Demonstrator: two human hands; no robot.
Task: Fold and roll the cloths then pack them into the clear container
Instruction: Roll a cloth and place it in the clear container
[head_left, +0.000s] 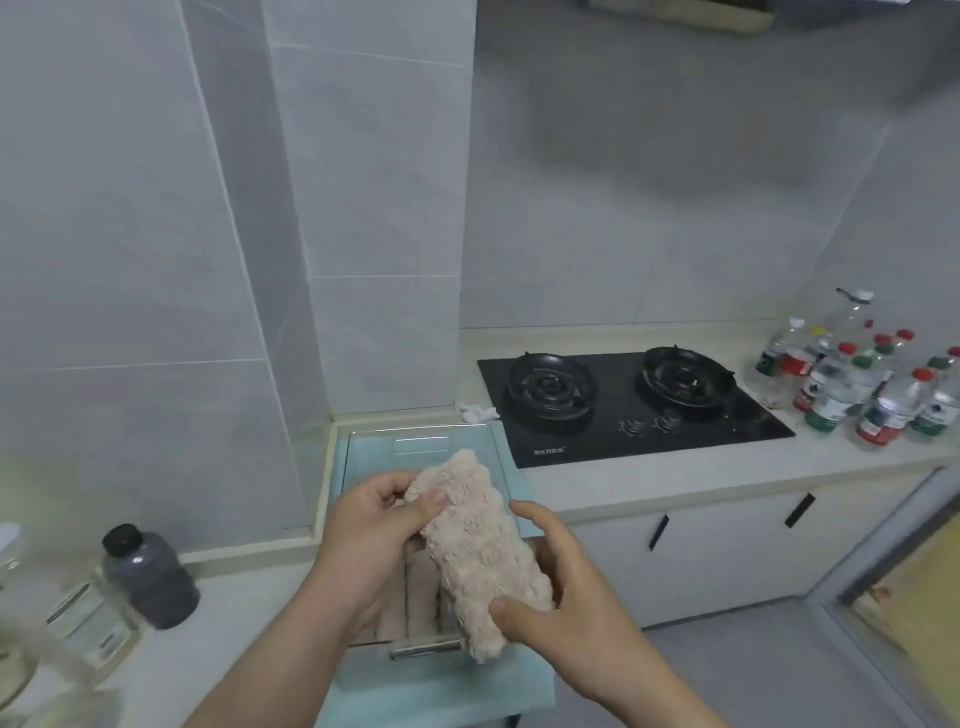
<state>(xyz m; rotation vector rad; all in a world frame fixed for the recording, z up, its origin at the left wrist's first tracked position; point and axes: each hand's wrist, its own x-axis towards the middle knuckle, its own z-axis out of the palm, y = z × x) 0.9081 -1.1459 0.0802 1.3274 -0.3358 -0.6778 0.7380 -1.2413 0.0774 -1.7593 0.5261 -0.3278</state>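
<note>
A fluffy beige cloth (480, 545), rolled into a thick bundle, is held in the air over the clear container (415, 441). My left hand (369, 540) pinches its upper end between thumb and fingers. My right hand (561, 587) cups the lower half, thumb pressed on the front. The container sits on a light blue cloth (441, 686) spread over the counter. Inside it, below my hands, other rolled beige cloths (418, 597) show dimly; my hands hide most of them.
A black two-burner gas hob (623, 405) lies to the right, with several plastic bottles (857, 384) beyond it. A dark jar (148, 577) and clear jars (88, 618) stand at the left. A small white scrap (478, 413) lies by the hob.
</note>
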